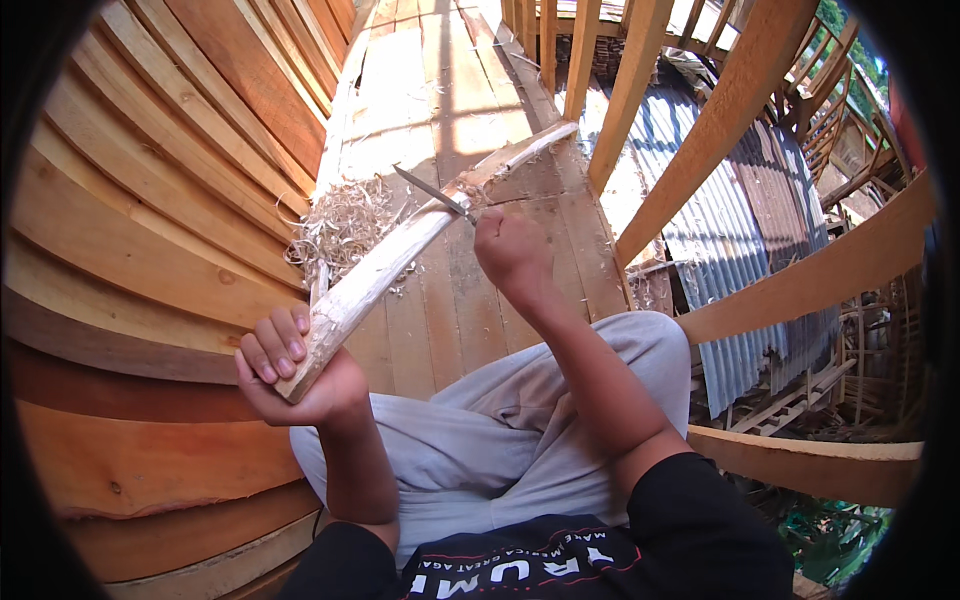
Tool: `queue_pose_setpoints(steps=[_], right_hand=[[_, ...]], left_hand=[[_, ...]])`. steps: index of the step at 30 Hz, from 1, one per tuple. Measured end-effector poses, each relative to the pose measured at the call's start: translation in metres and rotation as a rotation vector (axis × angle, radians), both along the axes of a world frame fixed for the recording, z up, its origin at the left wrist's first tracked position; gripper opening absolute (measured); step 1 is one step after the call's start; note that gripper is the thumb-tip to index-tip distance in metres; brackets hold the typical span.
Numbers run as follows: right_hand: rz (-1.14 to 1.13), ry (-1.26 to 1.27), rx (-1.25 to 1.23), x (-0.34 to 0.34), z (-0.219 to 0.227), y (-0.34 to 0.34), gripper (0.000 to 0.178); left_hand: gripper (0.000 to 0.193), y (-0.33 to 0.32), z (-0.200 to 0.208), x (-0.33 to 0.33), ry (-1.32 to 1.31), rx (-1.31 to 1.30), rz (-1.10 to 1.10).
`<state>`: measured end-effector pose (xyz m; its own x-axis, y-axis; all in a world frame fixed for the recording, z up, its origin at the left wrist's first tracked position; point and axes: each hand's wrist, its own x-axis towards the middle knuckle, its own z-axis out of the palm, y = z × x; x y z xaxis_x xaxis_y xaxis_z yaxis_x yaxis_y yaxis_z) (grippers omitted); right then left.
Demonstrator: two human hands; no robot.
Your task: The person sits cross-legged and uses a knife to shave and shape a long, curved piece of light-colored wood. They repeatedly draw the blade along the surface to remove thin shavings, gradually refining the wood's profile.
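My left hand is wrapped round the near end of a long, pale, peeled branch. The branch slants away to the right across the floor, and toward its far end it has a knotty bend and a rougher brown part. In my right fist is the handle of a knife, mostly hidden by the fingers. Its narrow grey blade points up and left and crosses over the branch just short of the bend. Whether the edge touches the wood I cannot tell.
Curled wood shavings lie heaped left of the branch on the plank floor. A wall of wooden boards rises at the left. Slanted railing slats stand at the right, with corrugated metal roofing below. My crossed legs are close in front.
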<state>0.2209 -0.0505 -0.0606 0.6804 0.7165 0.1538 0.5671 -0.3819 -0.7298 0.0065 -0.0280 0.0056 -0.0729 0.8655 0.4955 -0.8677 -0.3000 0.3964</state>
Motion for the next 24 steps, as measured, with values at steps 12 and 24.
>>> queue_pose_setpoints(steps=[12,24], right_hand=[[0.026,0.086,-0.012,-0.017,0.013,-0.004,0.058],[-0.04,0.043,0.007,-0.013,0.008,-0.006,0.056]], left_hand=[[0.031,-0.012,0.004,0.005,-0.005,-0.046,0.016],[0.032,-0.015,0.005,0.008,-0.001,-0.019,-0.003]])
